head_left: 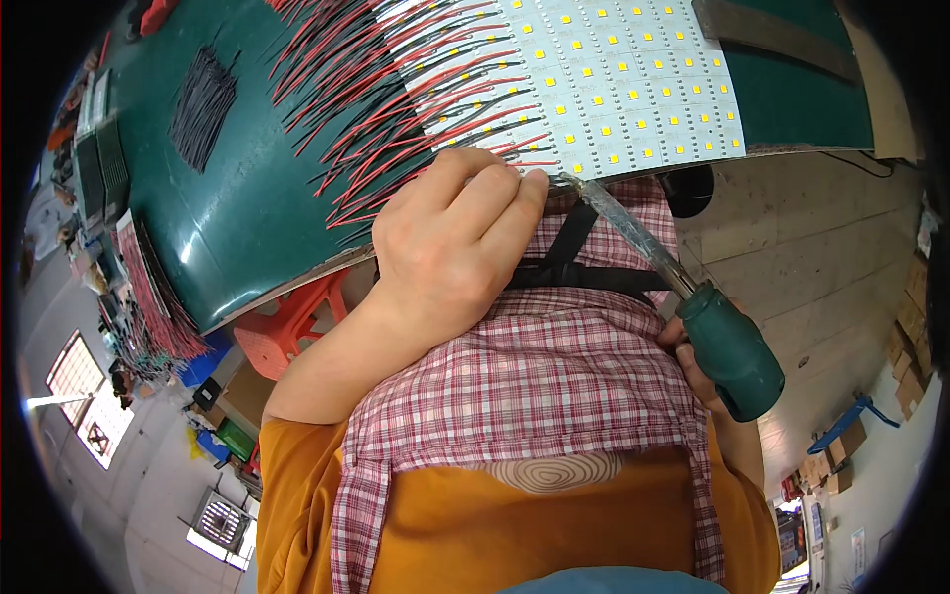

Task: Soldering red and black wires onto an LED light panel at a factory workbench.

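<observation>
My left hand (445,233) is closed at the near edge of a white LED circuit board (623,94), its fingertips pinched on a thin wire whose end lies by the board's corner pads. The fingers hide most of that wire. My right hand (698,371) is wrapped round the green handle of a soldering iron (732,351), which partly covers it. The iron's tip touches down at the board's near edge, just right of my left fingertips. Many red and black wires (381,129) fan out leftward from the board, which carries rows of small yellow LEDs.
The board lies on a green tabletop (257,223). A bundle of black wires (204,107) rests at the left, and a dark metal bar (777,38) crosses the board's far right corner. Wired boards (153,287) hang beside the table's left end. Below stands a red stool (282,332).
</observation>
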